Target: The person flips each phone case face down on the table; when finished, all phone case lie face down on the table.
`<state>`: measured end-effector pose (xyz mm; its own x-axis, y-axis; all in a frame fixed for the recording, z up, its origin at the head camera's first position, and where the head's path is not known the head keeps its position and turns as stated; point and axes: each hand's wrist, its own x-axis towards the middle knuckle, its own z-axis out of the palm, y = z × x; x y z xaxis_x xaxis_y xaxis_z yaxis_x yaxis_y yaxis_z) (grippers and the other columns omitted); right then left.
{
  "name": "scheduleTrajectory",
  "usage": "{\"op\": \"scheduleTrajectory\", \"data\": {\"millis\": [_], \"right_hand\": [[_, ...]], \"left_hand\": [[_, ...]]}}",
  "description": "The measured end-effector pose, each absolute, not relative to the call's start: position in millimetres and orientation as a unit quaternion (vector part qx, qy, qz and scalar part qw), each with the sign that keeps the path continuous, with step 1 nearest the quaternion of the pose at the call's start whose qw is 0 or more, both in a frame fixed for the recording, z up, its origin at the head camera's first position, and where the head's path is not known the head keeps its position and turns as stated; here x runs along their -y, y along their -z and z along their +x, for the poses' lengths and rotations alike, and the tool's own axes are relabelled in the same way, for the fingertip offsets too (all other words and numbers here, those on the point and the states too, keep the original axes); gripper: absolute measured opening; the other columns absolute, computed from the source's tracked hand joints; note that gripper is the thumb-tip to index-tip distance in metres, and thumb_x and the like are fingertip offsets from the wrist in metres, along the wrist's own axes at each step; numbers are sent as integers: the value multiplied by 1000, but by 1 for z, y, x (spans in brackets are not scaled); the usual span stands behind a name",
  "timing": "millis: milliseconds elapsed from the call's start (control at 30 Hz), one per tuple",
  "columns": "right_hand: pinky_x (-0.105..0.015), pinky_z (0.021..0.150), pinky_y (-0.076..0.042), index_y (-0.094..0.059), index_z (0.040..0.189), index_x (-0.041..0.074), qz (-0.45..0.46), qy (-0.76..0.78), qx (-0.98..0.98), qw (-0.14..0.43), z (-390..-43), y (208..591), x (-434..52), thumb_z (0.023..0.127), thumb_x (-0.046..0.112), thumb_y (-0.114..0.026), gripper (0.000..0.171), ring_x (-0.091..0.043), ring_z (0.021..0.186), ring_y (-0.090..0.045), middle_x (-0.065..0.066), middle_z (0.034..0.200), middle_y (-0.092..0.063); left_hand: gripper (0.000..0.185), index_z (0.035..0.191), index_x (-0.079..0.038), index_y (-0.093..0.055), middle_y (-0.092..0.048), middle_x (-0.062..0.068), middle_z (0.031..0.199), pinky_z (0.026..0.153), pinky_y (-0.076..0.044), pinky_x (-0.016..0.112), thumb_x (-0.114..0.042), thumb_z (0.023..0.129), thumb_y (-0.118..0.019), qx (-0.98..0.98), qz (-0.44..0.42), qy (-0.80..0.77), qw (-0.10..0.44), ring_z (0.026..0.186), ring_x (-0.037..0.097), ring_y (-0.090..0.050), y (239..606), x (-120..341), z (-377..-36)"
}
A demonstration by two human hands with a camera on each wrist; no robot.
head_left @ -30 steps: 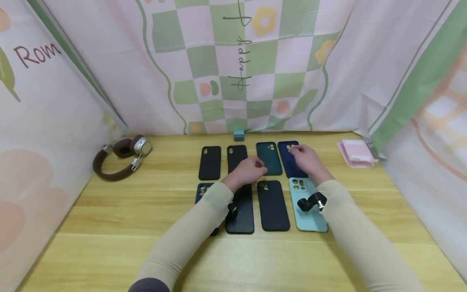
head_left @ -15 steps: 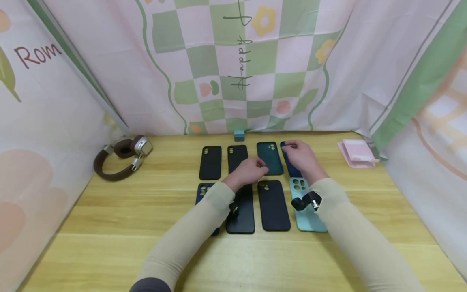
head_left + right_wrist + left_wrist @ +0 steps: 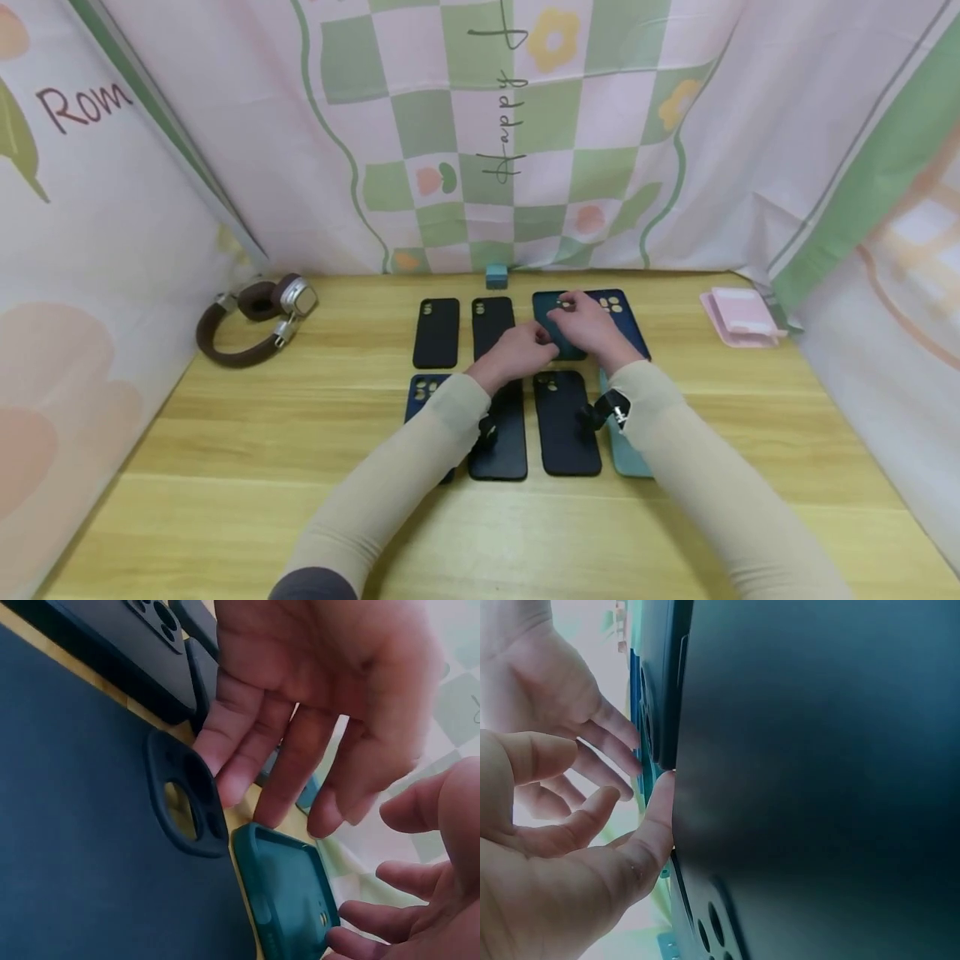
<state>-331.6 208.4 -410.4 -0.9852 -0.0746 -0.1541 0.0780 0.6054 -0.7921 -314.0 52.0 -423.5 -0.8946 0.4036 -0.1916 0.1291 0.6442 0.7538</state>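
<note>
Phone cases lie in two rows in the head view. At the back row's right, my right hand point(image 3: 588, 325) hovers over the green case point(image 3: 574, 350), fingers loosely bent; in the right wrist view its fingertips are right at that case's far end. My left hand point(image 3: 517, 354) rests relaxed near the green case's near left corner, over part of a black case point(image 3: 491, 321). Neither hand holds anything. Right of the green case lies a dark blue case point(image 3: 632, 329). Below it, a light teal case point(image 3: 628, 454) is partly hidden by my right sleeve. A navy case point(image 3: 567, 429) lies between my forearms.
Another black case point(image 3: 437, 333) is at the back row's left end. A blue case point(image 3: 426, 388) and a long black case point(image 3: 504, 442) sit partly under my left arm. Headphones point(image 3: 240, 360) lie left, a pink stand point(image 3: 738, 317) right, a small blue block point(image 3: 497, 276) behind.
My right hand has moved left from the dark blue case to the green one, uncovering the blue case's camera holes. My left hand has stayed put; the head view has shifted slightly.
</note>
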Motion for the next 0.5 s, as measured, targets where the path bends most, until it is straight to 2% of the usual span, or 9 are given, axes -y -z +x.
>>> {"op": "scheduleTrajectory", "data": {"millis": [167, 400, 500], "right_hand": [[-54, 103, -37, -32, 150, 4, 3, 434, -897, 86, -333, 413, -205, 100, 34, -47, 60, -39, 133, -39, -23, 149, -38], [-52, 102, -38, -39, 146, 3, 32, 483, -873, 53, -333, 414, -203, 100, 33, -50, 56, -38, 130, -42, -22, 144, -43], [-52, 101, -39, -41, 144, 1, 37, 507, -860, 37, -333, 413, -201, 99, 30, -52, 54, -38, 129, -43, -23, 143, -43]], "left_hand": [[40, 132, -8, -55, -60, 6, 122, 77, -48, 34, -31, 100, -52, -891, 148, -393, 174, 88, 17, -57, 424, -53, -315], [35, 128, -7, -57, -64, 6, 100, 73, -49, 35, -26, 99, -55, -878, 130, -430, 165, 74, 20, -61, 423, -49, -312], [31, 125, -7, -61, -64, 7, 103, 77, -49, 35, -22, 97, -57, -880, 124, -437, 135, 80, 20, -61, 423, -47, -312]]}}
